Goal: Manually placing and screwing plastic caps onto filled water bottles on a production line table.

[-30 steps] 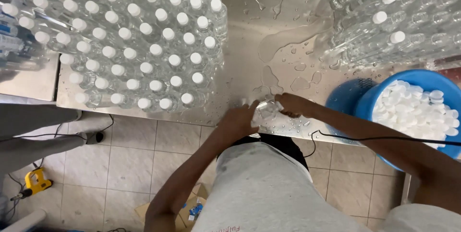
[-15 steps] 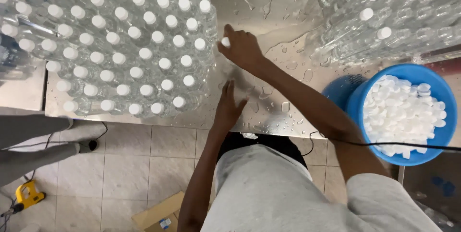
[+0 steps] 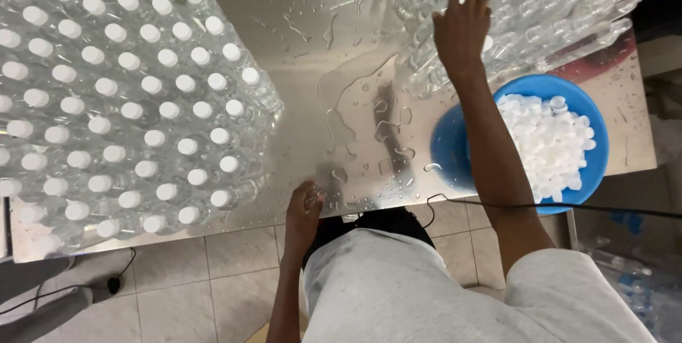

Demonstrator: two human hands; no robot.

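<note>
Uncapped bottles point(image 3: 540, 16): a packed cluster of clear plastic bottles at the far right of the wet steel table point(image 3: 341, 52), lying or tilted with necks toward the person; the exact lean is hard to read.
Right hand point(image 3: 462, 30): reaches out over the near edge of that cluster, fingers spread and curled down onto the bottle tops; the palm faces away, so I cannot tell whether it has closed on a bottle or only rests on them.
Left hand point(image 3: 305, 208): sits at the near edge of the table, fingers loosely bent on the wet metal, holding nothing that shows.
Blue basin point(image 3: 455, 144): just beside the right forearm, at the near right of the table, heaped with white caps point(image 3: 554, 144).
Capped bottles point(image 3: 121, 101): a large upright block on the left, white tops in rows, well apart from both hands.
Doing it well (judgement): take one bottle by its neck, lift it straight out so neighbours do not topple, and keep a firm hold, since the water pooled on the table suggests slippery plastic.
</note>
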